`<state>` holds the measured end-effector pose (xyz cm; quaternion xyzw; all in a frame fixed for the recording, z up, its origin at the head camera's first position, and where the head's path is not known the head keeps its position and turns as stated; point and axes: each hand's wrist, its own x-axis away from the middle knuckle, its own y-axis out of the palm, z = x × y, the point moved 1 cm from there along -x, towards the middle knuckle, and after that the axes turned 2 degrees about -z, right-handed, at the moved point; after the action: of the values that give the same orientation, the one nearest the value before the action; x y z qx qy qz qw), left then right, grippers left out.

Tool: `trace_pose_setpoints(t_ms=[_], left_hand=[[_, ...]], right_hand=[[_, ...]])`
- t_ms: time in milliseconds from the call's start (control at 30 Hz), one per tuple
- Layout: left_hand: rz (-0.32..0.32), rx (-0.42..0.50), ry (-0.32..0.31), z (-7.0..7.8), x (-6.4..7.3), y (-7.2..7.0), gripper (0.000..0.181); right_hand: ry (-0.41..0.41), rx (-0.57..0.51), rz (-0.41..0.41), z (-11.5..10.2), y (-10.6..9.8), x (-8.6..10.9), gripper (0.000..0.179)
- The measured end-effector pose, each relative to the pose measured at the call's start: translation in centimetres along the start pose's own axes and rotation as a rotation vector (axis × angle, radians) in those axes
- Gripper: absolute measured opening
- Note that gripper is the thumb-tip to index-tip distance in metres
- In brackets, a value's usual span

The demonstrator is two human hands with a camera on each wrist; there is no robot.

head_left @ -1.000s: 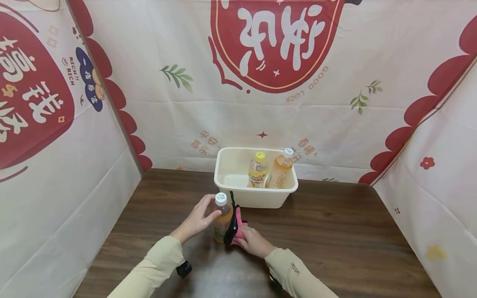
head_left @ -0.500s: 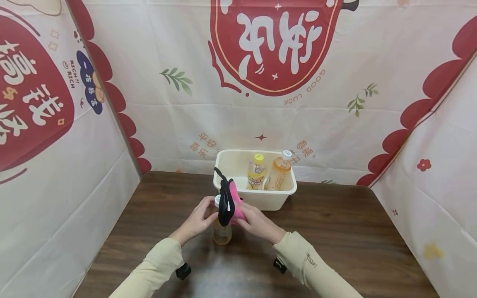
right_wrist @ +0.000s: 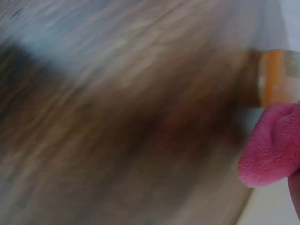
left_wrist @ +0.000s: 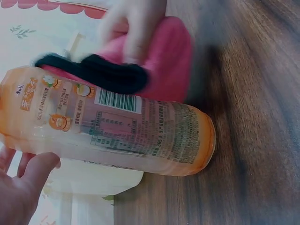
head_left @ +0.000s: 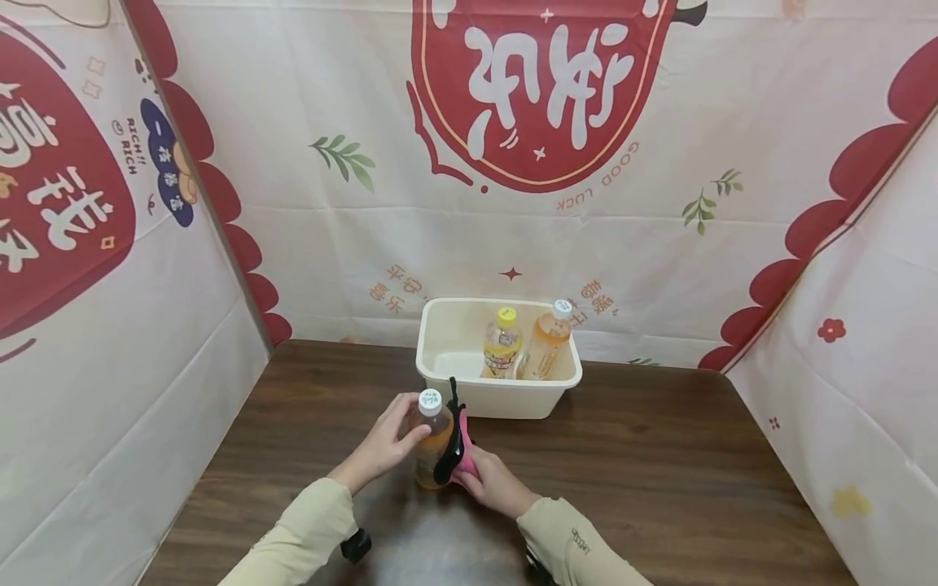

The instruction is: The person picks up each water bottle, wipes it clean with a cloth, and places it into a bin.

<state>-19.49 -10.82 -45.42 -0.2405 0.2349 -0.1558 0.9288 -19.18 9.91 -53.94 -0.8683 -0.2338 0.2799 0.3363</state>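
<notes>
My left hand (head_left: 384,443) grips a clear bottle (head_left: 431,448) with a white cap and orange-tinted contents, its fingers around the upper part just below the cap. The bottle stands on the table, and its printed label with a barcode faces the left wrist camera. Against the bottle's right side, my right hand (head_left: 498,484) holds a folded pink and black cloth (head_left: 465,460). In the left wrist view the cloth (left_wrist: 171,61) lies along the label, its black part nearest the bottle. Its pink side looks fuzzy in the right wrist view, beside the bottle's orange base (right_wrist: 273,77).
Just behind the hands stands a cream plastic basin (head_left: 506,403). Inside, on its right side, are a yellow-capped bottle (head_left: 501,350) and a white-capped orange drink bottle (head_left: 545,350). Printed cloth walls (head_left: 454,236) enclose the dark wooden table (head_left: 659,464) at the back and sides.
My right hand took the cloth up the bottle towards the cap, then back down to its lower side. My left hand kept its grip on the bottle throughout.
</notes>
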Motion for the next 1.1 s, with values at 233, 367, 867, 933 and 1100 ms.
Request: trace_pose_setpoints(t_ms=[233, 367, 867, 933, 1100], left_hand=[[-0.003, 0.014, 0.003, 3.3, -0.1, -0.7, 0.034], [0.004, 0.017, 0.023, 3.6, -0.3, -0.7, 0.033], [0.042, -0.037, 0.071, -0.8, 0.3, 0.2, 0.036], [0.037, -0.028, 0.066, -0.7, 0.3, 0.2, 0.037], [0.031, -0.028, 0.054, 0.1, 0.0, 0.2, 0.037]], right_hand=[[0.006, 0.049, -0.066, 1.4, 0.1, 0.7, 0.009], [-0.034, 0.005, -0.044, -0.1, -2.5, -0.2, 0.01], [-0.088, -0.025, 0.013, -2.5, -3.6, -2.1, 0.023], [-0.051, -0.025, -0.002, -1.4, -2.1, -1.1, 0.024], [-0.015, 0.046, -0.068, 1.1, 0.4, 0.4, 0.018]])
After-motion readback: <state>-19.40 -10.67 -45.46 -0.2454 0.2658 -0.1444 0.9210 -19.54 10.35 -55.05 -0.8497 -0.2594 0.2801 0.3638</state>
